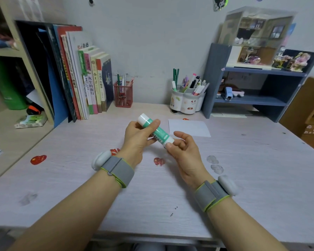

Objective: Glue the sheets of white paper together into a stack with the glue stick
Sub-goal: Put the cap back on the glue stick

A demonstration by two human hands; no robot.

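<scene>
At nine o'clock on the pale wood-grain worktop [65, 178] a red heart-shaped sticker [38, 159] lies flat. Toward eleven o'clock a row of upright books [91, 82] leans against the wall, and just right of them stands a red wire-mesh pen holder [123, 95].

Near the centre, the left hand [137, 140] holds the green-and-white plastic glue stick [155, 130] above the worktop, its fingers [153, 123] curled round the upper part of the barrel. The stick tilts, its white cap toward eleven o'clock and its base toward four o'clock. The right hand [184, 151] meets the base, thumb and fingers pinching the white lower end. Both wrists wear grey fabric bands with white pods.

At one o'clock from the hands, a sheet of white paper [188, 127] lies flat on the worktop, apart from both hands. Beyond it, at the wall, sits a white lobed pen pot [187, 103] full of markers. Farther toward two o'clock stands a blue-grey desk shelf [257, 100] with a miniature model house [252, 37] on top.
</scene>
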